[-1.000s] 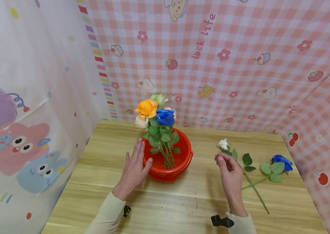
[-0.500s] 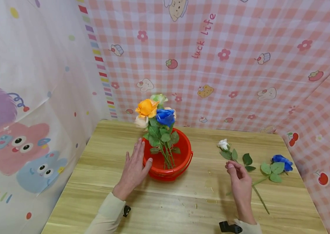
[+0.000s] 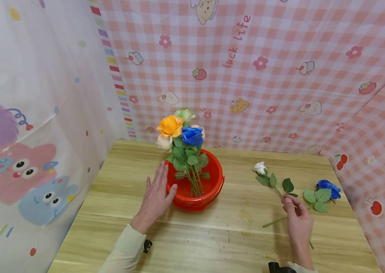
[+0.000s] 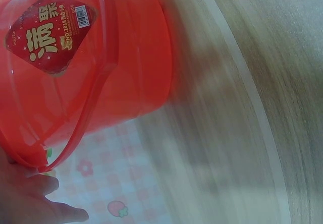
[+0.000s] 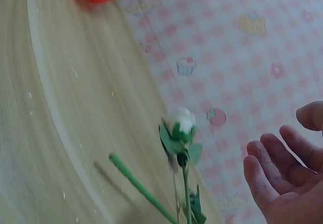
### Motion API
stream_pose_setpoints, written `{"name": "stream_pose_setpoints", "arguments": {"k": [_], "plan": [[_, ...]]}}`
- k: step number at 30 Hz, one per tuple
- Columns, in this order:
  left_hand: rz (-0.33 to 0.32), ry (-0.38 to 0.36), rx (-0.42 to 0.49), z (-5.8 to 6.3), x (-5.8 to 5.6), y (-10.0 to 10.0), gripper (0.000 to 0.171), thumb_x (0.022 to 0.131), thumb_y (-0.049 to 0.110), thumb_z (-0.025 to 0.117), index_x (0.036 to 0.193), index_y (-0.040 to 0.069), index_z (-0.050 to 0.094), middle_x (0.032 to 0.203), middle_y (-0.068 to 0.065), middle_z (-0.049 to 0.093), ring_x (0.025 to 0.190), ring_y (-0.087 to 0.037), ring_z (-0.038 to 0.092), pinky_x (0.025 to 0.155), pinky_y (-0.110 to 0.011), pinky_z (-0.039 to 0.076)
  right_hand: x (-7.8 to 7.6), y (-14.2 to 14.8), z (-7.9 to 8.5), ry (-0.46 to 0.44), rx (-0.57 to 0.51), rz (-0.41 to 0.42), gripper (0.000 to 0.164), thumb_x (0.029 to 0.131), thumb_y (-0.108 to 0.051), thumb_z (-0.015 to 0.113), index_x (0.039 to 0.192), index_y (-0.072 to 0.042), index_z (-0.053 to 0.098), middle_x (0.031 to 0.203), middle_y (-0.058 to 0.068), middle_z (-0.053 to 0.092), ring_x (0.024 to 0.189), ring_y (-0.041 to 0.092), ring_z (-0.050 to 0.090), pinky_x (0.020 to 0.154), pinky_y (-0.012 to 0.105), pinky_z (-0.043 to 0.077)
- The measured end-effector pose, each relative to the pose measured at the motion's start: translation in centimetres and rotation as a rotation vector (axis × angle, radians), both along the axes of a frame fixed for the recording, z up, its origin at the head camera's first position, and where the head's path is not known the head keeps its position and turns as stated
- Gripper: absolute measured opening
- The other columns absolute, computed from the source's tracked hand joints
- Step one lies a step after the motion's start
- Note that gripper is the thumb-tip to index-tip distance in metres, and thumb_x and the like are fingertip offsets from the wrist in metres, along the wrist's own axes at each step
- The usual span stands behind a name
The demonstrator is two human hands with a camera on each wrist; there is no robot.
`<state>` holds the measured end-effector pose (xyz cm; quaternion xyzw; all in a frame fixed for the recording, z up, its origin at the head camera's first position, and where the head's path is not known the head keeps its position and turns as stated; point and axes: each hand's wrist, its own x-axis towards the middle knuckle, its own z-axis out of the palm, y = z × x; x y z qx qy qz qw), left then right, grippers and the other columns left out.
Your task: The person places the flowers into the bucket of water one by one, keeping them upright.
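Observation:
My left hand (image 3: 154,199) rests against the left rim of a red bucket (image 3: 214,167), fingers stretched along it and thumb over the near edge. In the bucket stand several artificial roses: an orange rose (image 3: 171,126), a blue rose (image 3: 192,136) and pale ones. On the right, my right hand (image 3: 299,220) hovers over the stem of a white rose (image 3: 260,168) lying on the table. In the right wrist view its fingers (image 5: 282,158) are loosely bent, thumb apart, with nothing between them. Another blue rose (image 3: 329,189) lies beside, its stem crossing under the hand.
Small wet drops (image 3: 228,239) dot the wooden table (image 3: 137,163) between the bucket and the roses. A pink checked cloth (image 3: 281,87) hangs behind the table, and a white printed cloth (image 3: 59,151) hangs at the left. The bucket's handle (image 4: 96,98) hangs down its side.
My right hand has moved right and toward me, from beside the white rose's head to over its stem. My left hand, the bucket and the roses have stayed in place.

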<state>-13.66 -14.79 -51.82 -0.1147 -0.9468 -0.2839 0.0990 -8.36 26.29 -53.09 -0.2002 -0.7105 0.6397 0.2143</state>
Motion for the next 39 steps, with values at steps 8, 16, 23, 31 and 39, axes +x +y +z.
{"name": "stream_pose_setpoints", "arguments": {"k": [8,16,23,31,39], "plan": [[-0.002,-0.017,0.02,0.1,0.1,0.0,0.073,0.106,0.033,0.05,0.164,-0.001,0.02,0.174,-0.011,0.01,0.156,-0.038,0.019,0.117,-0.075,0.011,0.4,2.1,-0.7,0.04,-0.093,-0.064,0.037,0.102,-0.017,0.066,0.123,0.013,0.065,0.095,-0.014,0.075,0.087,-0.003,0.07,0.079,0.01,0.054],[-0.003,-0.023,0.008,0.1,0.1,0.0,0.074,0.107,0.037,0.046,0.164,-0.001,0.02,0.173,-0.012,0.011,0.156,-0.038,0.019,0.117,-0.074,0.011,0.9,3.7,-1.3,-0.019,-0.196,-0.143,0.027,0.102,-0.017,0.066,0.121,0.002,0.069,0.095,-0.016,0.073,0.086,-0.003,0.07,0.077,0.01,0.054],[-0.002,-0.026,0.015,0.2,0.1,0.0,0.073,0.106,0.035,0.048,0.164,0.0,0.021,0.173,-0.012,0.011,0.157,-0.037,0.019,0.117,-0.074,0.011,1.3,4.9,-1.6,-0.06,-0.357,-0.179,0.018,0.102,-0.018,0.064,0.116,-0.008,0.068,0.095,-0.016,0.074,0.085,-0.003,0.071,0.078,0.012,0.055],[0.003,-0.012,-0.002,0.1,0.1,0.1,0.073,0.106,0.034,0.05,0.163,-0.002,0.022,0.173,-0.014,0.013,0.155,-0.04,0.021,0.116,-0.075,0.013,1.7,5.8,-1.7,-0.115,-0.526,-0.198,0.008,0.104,-0.018,0.061,0.102,-0.017,0.069,0.089,-0.013,0.074,0.082,0.0,0.072,0.076,0.015,0.057],[0.002,-0.012,0.012,0.2,0.1,0.1,0.072,0.105,0.031,0.053,0.163,-0.002,0.023,0.173,-0.013,0.013,0.156,-0.038,0.02,0.116,-0.075,0.012,1.7,6.5,-2.0,-0.157,-0.662,-0.189,0.011,0.106,-0.015,0.056,0.11,-0.011,0.066,0.085,-0.008,0.076,0.079,0.004,0.073,0.075,0.017,0.058]]}}
